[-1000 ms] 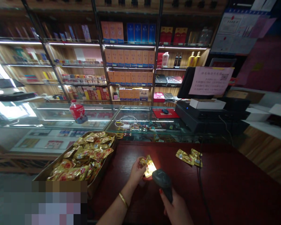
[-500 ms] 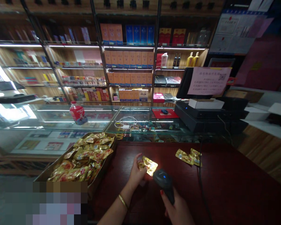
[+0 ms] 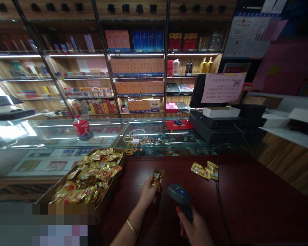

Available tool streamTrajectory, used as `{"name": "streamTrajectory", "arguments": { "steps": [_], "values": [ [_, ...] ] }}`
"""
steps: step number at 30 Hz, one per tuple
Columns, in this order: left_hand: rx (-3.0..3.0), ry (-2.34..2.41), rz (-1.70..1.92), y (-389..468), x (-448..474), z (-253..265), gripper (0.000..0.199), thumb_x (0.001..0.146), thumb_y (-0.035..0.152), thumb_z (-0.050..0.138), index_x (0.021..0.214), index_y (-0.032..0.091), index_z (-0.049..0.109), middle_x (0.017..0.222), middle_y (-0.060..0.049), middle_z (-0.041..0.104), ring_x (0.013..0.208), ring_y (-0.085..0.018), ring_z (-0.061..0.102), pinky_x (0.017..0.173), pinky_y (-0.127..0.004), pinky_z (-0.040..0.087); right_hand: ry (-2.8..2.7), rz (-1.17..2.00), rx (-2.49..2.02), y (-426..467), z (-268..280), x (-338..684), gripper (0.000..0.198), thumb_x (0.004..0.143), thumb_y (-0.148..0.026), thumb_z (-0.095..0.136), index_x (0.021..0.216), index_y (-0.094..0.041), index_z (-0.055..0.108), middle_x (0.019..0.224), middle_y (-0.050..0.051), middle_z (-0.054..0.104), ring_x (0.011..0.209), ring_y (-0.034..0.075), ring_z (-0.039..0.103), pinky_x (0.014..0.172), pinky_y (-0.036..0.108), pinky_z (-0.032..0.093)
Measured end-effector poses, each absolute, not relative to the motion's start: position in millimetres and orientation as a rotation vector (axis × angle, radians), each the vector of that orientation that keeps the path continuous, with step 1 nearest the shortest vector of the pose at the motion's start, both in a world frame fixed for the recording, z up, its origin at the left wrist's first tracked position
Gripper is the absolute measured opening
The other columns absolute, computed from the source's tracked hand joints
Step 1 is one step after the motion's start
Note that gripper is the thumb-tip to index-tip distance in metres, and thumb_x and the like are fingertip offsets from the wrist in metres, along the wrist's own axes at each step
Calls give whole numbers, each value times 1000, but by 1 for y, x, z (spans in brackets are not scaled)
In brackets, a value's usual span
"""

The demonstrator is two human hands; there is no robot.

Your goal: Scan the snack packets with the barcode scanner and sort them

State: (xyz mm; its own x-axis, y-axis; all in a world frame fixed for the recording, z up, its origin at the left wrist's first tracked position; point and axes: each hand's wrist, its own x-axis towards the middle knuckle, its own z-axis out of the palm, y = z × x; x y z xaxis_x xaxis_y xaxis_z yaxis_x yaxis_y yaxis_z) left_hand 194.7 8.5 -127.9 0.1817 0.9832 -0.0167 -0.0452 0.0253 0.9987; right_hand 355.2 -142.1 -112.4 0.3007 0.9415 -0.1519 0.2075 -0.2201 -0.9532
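On the dark red shop surface (image 3: 246, 205), the left hand (image 3: 148, 194) pinches a light, crinkly gold sachet (image 3: 157, 177) by its lower edge; the right hand (image 3: 195, 230) grips a barcode scanner (image 3: 181, 199). A sachet tray (image 3: 102, 208) sits at the left edge.

- The right hand (image 3: 195, 230) is cut off by the bottom edge
- A pixelated block (image 3: 64, 223) hides the box's (image 3: 102, 208) near corner
- Print on the paper notice (image 3: 222, 87) is too small to read
- Shelf goods (image 3: 137, 66) look blurred
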Motion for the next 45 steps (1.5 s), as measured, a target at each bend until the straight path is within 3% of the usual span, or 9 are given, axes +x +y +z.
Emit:
{"name": "streamTrajectory", "arguments": {
  "steps": [7, 10, 17, 25, 31, 35, 39, 43, 45],
  "values": [
    [917, 935, 1143, -4, 200, -131, 57, 65, 34, 81, 117, 20, 64, 90, -5, 72, 69, -16, 66, 64, -25, 49, -1095, 1074, -1593, -132, -99, 345, 57, 83, -76, 46, 88, -21, 61, 49, -4, 59, 47, 17, 62, 48, 25, 45],
    [931, 924, 1123, -7, 199, -124, 55, 67, 34, 81, 117, 20, 65, 95, -7, 73, 76, -19, 68, 67, -25, 50, -1119, 1073, -1558, -127, -92, 339, 56, 85, -74, 46, 91, -20, 61, 51, -5, 58, 48, 16, 61, 50, 25, 45],
    [1054, 988, 1082, -8, 198, -117, 44, 70, 29, 74, 112, 16, 66, 100, -9, 75, 91, -24, 69, 76, -29, 53, -1157, 1053, -1580, -120, -81, 326, 55, 87, -75, 42, 73, -23, 54, 48, -4, 56, 47, 15, 60, 50, 25, 42],
    [1133, 919, 1108, -7, 198, -113, 49, 74, 22, 68, 122, 18, 63, 118, -10, 73, 105, -26, 68, 93, -35, 52, -1156, 1101, -1560, -116, -88, 321, 55, 87, -73, 43, 69, -22, 54, 46, -5, 53, 44, 14, 57, 47, 24, 40],
    [1142, 818, 1179, -3, 197, -124, 50, 72, 28, 76, 120, 18, 65, 116, -10, 73, 108, -25, 66, 98, -33, 48, -1120, 1080, -1526, -109, -92, 316, 53, 86, -72, 47, 81, -21, 56, 50, -8, 52, 43, 13, 56, 45, 23, 41],
    [1079, 816, 1145, -2, 197, -132, 56, 72, 30, 76, 125, 20, 60, 118, -10, 72, 102, -24, 68, 91, -33, 51, -1095, 1086, -1509, -113, -91, 320, 50, 87, -70, 48, 89, -21, 54, 52, -8, 53, 44, 13, 57, 45, 23, 43],
    [1164, 902, 1077, 4, 218, -147, 45, 71, 32, 76, 111, 19, 62, 109, -10, 73, 98, -24, 68, 85, -32, 52, -1008, 1070, -1520, -126, -100, 338, 55, 84, -73, 50, 101, -21, 50, 51, -9, 55, 41, 13, 57, 42, 22, 43],
    [1326, 1043, 917, 22, 271, -154, 26, 71, 28, 73, 93, 19, 64, 90, -7, 74, 89, -24, 69, 79, -32, 52, -873, 984, -1581, -141, -106, 361, 60, 77, -80, 51, 91, -22, 51, 48, -9, 55, 37, 13, 56, 39, 22, 41],
    [1365, 1082, 884, 34, 303, -150, 24, 66, 22, 76, 88, 18, 67, 89, -7, 74, 93, -26, 68, 83, -34, 51, -818, 940, -1628, -148, -104, 371, 61, 73, -83, 51, 86, -23, 52, 44, -8, 55, 36, 14, 56, 39, 23, 42]
  ]
}}
